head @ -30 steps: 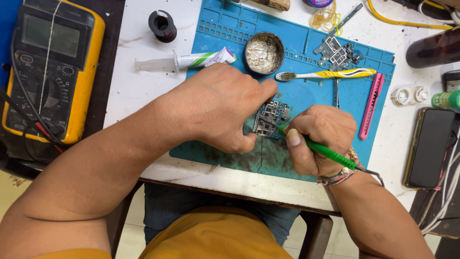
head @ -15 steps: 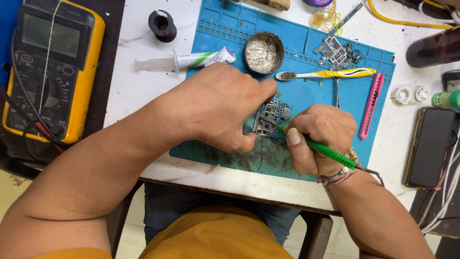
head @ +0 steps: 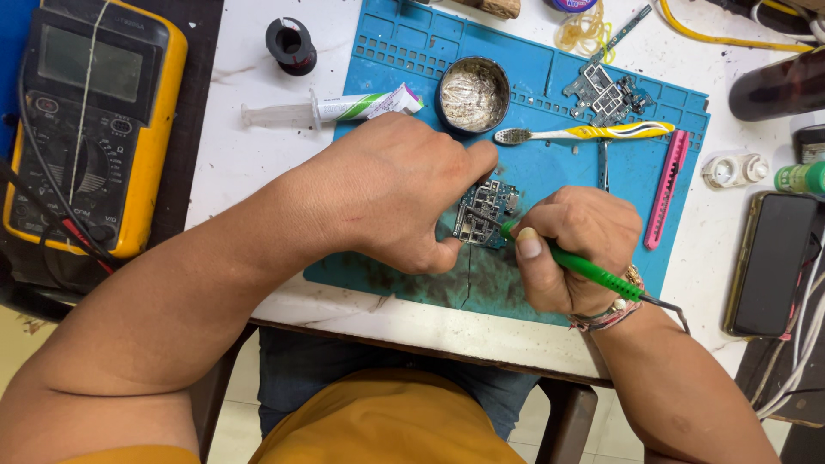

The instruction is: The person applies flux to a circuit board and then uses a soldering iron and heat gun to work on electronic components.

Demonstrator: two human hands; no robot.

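Note:
My left hand (head: 391, 189) pinches a small circuit board (head: 484, 213) between thumb and fingers, holding it down on the blue work mat (head: 550, 103). My right hand (head: 571, 245) grips a green-handled soldering iron (head: 593, 271) like a pen, its tip touching the right edge of the board. A thin cable runs from the iron's rear end past my wrist.
A yellow multimeter (head: 90, 120) lies at the far left. On the mat sit a round tin (head: 473, 93), a toothbrush (head: 593, 132), a pink cutter (head: 666, 189) and another circuit board (head: 606, 93). A syringe (head: 318, 109), a black spool (head: 290, 43) and a phone (head: 769, 262) lie around.

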